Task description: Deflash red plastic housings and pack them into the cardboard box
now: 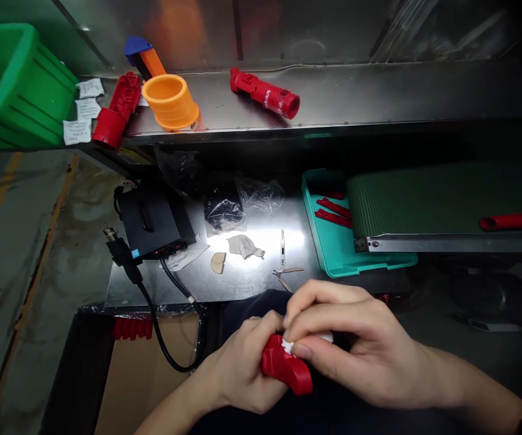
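My left hand (249, 362) is wrapped round a red plastic part (293, 370) with a curved, rounded end, low in the middle of the view. Much of the part is hidden by my fingers. With thumb and fingertips, my right hand (360, 341) pinches a crumpled white piece (287, 347), which looks like cloth or tissue, against the red part's upper side. More white shows behind the right fingers. Just beyond my hands, cutting pliers (284, 275) and a slim craft knife (283, 249) lie on the metal table (252, 287).
A green conveyor belt (442, 202) overhangs a teal tray (328, 257) with red strips. Left stands a black box-shaped device (150, 220) with a cable and plug (125, 260). On the shelf are a green bin (29, 109), an orange cup-like part (170, 103) and a red tube (265, 93).
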Available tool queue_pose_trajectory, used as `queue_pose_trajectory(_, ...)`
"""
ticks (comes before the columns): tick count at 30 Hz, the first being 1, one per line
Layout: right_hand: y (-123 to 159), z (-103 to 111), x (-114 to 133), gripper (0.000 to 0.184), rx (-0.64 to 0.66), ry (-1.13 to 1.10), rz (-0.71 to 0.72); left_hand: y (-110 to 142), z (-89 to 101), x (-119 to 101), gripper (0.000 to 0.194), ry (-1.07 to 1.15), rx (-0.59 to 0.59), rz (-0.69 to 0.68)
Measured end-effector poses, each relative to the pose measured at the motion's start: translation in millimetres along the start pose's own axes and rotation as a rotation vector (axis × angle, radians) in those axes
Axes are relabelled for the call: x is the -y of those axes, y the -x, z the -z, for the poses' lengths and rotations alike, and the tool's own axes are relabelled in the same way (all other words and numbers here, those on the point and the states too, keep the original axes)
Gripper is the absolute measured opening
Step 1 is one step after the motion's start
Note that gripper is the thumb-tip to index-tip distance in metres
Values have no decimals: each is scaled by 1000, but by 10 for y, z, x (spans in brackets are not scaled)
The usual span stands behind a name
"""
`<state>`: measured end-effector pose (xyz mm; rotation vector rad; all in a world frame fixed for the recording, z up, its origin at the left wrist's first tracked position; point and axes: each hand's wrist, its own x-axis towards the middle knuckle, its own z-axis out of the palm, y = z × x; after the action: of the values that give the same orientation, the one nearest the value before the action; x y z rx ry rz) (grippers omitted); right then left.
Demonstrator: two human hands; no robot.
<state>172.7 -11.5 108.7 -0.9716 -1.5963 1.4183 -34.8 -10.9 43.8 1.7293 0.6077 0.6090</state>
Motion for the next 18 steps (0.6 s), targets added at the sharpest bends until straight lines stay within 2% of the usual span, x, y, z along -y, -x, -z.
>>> queue_pose_trajectory(6, -34, -119, -46, 10, -99, 10, -62, 58, 12, 37, 24, -67, 18, 33)
queue_pose_trajectory(8, -41, -124, -69, 12, -114, -95, -159, 58, 24, 34, 21, -44, 40, -5)
queue_pose_trajectory(11, -30, -103, -84, 18, -171, -302, -276, 45, 49, 18, 27, 17, 47, -41)
queue_pose_trajectory(13, -15, -85, -70, 14, -176, -325, -240, 38, 62, 8, 27, 0, 15, -33)
queue_pose_trajectory(15, -6, -77, -46, 6, -115, -241, -127, 36, 65, 4, 21, -49, -8, -16)
queue_pose_trajectory(18, -13, -86, -22, 10, -27, -105, -1, 46, 54, 12, 20, -98, -17, 20)
